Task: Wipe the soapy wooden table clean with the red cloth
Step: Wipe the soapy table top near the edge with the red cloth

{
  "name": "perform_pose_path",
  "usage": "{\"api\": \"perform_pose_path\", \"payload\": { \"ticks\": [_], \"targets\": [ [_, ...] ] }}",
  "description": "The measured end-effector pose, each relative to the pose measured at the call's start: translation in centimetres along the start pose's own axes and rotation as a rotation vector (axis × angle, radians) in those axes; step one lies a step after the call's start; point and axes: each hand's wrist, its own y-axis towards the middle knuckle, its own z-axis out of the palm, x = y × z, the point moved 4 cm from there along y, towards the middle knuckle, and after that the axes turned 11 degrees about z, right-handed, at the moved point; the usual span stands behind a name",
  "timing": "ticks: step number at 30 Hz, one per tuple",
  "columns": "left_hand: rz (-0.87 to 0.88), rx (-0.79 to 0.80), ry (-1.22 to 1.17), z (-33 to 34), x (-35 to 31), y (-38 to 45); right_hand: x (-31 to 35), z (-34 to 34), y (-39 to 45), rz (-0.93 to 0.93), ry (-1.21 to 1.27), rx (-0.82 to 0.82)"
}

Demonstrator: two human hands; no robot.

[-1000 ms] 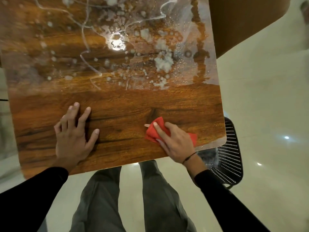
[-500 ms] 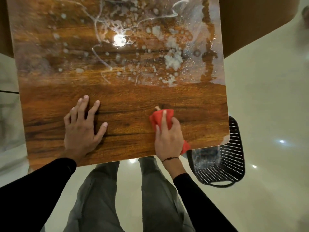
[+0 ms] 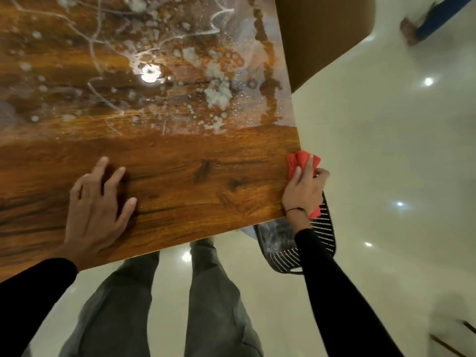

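While my right hand (image 3: 305, 191) carried the red cloth (image 3: 302, 161) to the table's (image 3: 193, 181) right edge, its fingers were curled over the bunched fabric, clamping it half off the wood, probably to sweep suds over the side toward the black perforated basket (image 3: 322, 243) below. My left hand (image 3: 95, 210) lay flat on the bare near strip, fingers spread apart, likely bracing me. Soap foam (image 3: 216, 96) covered the far half, so I judged much wiping remained.
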Motion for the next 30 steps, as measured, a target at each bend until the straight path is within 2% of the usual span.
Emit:
{"api": "perform_pose_path", "payload": {
  "ticks": [3,6,11,17,19,21,23,25,27,30],
  "targets": [
    [0.259,0.154,-0.033,1.4,-6.5,4.3,-0.6,0.1,-2.0,0.147,0.019,-0.032],
    [0.434,0.177,0.056,2.7,-9.3,6.8,-1.0,0.4,-3.3,0.128,-0.022,-0.035],
    [0.463,0.156,0.118,4.2,-8.3,6.1,2.8,0.6,2.1,-0.017,-0.062,-0.025],
    [0.452,0.108,0.126,4.3,-8.3,6.2,16.0,3.3,10.0,-0.161,-0.041,-0.043],
    [0.441,0.126,0.120,4.2,-8.5,6.3,19.0,4.2,9.8,-0.252,-0.072,-0.035],
    [0.430,0.139,0.110,4.3,-8.4,6.2,20.0,4.3,7.2,-0.418,-0.094,-0.010],
    [0.435,0.126,0.100,4.2,-8.2,6.1,18.4,3.7,3.7,-0.677,-0.074,0.033],
    [0.438,0.111,0.088,4.3,-8.2,6.2,15.1,3.1,2.7,-0.815,-0.051,0.117],
    [0.440,0.099,0.065,4.5,-8.3,6.2,13.0,2.3,5.4,-0.684,-0.032,0.129],
    [0.416,0.096,0.049,5.0,-7.9,6.1,15.5,2.8,10.5,-0.342,0.009,0.001]
  ]
}}
